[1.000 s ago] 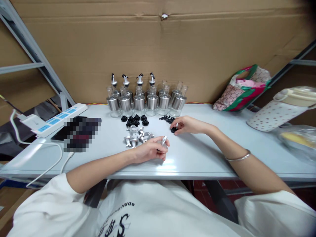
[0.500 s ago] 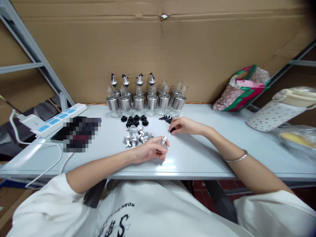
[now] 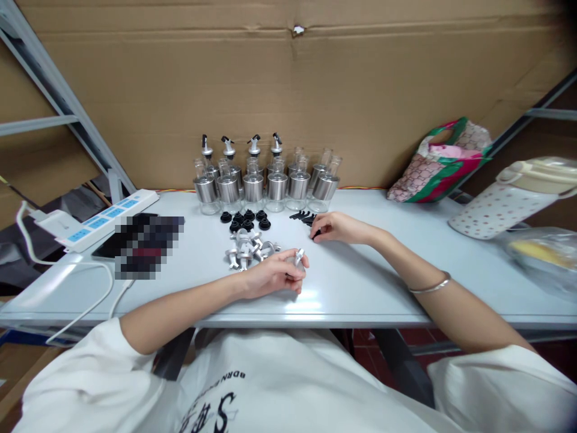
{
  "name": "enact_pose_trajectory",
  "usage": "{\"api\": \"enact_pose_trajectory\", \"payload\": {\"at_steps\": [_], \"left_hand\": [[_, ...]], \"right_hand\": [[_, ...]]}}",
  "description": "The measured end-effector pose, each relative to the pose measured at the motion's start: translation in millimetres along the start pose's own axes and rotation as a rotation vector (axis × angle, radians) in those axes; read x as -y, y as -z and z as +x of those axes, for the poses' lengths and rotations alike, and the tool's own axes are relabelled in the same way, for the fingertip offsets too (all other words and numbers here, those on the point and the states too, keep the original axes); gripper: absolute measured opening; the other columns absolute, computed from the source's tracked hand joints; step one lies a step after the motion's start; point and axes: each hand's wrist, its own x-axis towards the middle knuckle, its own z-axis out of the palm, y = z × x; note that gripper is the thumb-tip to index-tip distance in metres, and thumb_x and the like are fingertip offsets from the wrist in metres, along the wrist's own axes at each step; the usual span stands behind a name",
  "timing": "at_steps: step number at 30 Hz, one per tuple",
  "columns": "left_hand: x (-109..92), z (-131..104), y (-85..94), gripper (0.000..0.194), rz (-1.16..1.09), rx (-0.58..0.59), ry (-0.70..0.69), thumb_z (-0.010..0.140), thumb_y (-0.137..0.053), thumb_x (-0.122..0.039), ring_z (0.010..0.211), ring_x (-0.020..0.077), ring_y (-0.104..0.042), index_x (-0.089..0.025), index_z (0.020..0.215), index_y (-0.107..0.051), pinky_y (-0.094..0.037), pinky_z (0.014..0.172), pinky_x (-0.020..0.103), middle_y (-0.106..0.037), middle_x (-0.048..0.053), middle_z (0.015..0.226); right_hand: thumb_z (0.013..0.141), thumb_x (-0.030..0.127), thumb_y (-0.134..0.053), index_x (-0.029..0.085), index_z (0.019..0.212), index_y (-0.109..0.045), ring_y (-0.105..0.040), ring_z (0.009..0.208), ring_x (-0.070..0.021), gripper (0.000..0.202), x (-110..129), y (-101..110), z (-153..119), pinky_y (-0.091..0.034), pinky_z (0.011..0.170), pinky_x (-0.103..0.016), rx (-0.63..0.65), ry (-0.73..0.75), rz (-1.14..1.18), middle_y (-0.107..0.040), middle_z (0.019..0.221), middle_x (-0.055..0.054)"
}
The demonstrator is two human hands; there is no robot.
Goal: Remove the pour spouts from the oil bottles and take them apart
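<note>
My left hand (image 3: 273,276) is closed around a silver pourer spout (image 3: 299,257), its tip sticking up between thumb and fingers near the table's front. Further back and to the right, my right hand (image 3: 332,228) pinches a small black lever piece (image 3: 316,234) at the tabletop. Beside those fingertips lies a group of slim black lever pieces (image 3: 301,215), partly covered by the hand. Several more silver spouts (image 3: 246,245) are heaped just behind my left hand. Black ribbed stoppers (image 3: 249,215) sit behind that heap.
Glass bottles with steel sleeves (image 3: 276,187) stand in two rows at the back; some rear ones carry pourers (image 3: 255,144). On the left are a power strip (image 3: 108,218) and a phone (image 3: 121,240) with cables. A bag (image 3: 439,162) and a dotted jug (image 3: 500,201) are at right.
My right hand has shifted very slightly, and the black piece at its fingertips now shows slimmer. My left hand keeps the spout in the same place.
</note>
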Motion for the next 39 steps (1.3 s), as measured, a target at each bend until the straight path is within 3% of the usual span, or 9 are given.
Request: {"api": "enact_pose_trajectory", "payload": {"at_steps": [16, 25, 31, 39], "left_hand": [[1, 0, 1.2, 0.020, -0.013, 0.009, -0.007, 0.068, -0.062, -0.015, 0.052, 0.0083, -0.047, -0.017, 0.085, -0.052, -0.043, 0.066, 0.027, -0.048, -0.006, 0.058], [1, 0, 1.9, 0.021, -0.013, 0.015, -0.008, 0.068, -0.063, -0.015, 0.052, 0.0080, -0.047, -0.017, 0.085, -0.052, -0.042, 0.066, 0.027, -0.048, -0.006, 0.058], [1, 0, 1.1, 0.021, -0.009, 0.015, -0.004, 0.068, -0.063, -0.015, 0.052, 0.0077, -0.047, -0.017, 0.085, -0.051, -0.042, 0.067, 0.027, -0.048, -0.006, 0.058], [1, 0, 1.6, 0.020, -0.007, 0.015, -0.003, 0.068, -0.062, -0.015, 0.052, 0.0077, -0.047, -0.017, 0.085, -0.051, -0.042, 0.067, 0.027, -0.048, -0.006, 0.058]], "right_hand": [[0.072, 0.049, -0.062, 0.016, 0.092, -0.072, -0.056, 0.072, -0.0164, 0.040, 1, 9, -5, -0.044, 0.069, -0.029, -0.002, -0.055, -0.052, -0.063, 0.090, -0.008], [0.068, 0.033, -0.062, 0.017, 0.099, -0.066, -0.062, 0.077, -0.0188, 0.035, 1, 18, -10, -0.048, 0.070, -0.031, 0.000, -0.103, -0.002, -0.066, 0.101, -0.008], [0.067, 0.031, -0.063, 0.014, 0.099, -0.067, -0.061, 0.074, -0.0207, 0.036, -1, 17, -9, -0.048, 0.069, -0.033, 0.007, -0.137, -0.049, -0.067, 0.081, -0.006], [0.068, 0.030, -0.062, 0.015, 0.098, -0.067, -0.061, 0.076, -0.0207, 0.033, 4, 13, -8, -0.048, 0.072, -0.033, 0.001, -0.133, -0.019, -0.068, 0.086, -0.007]]}}
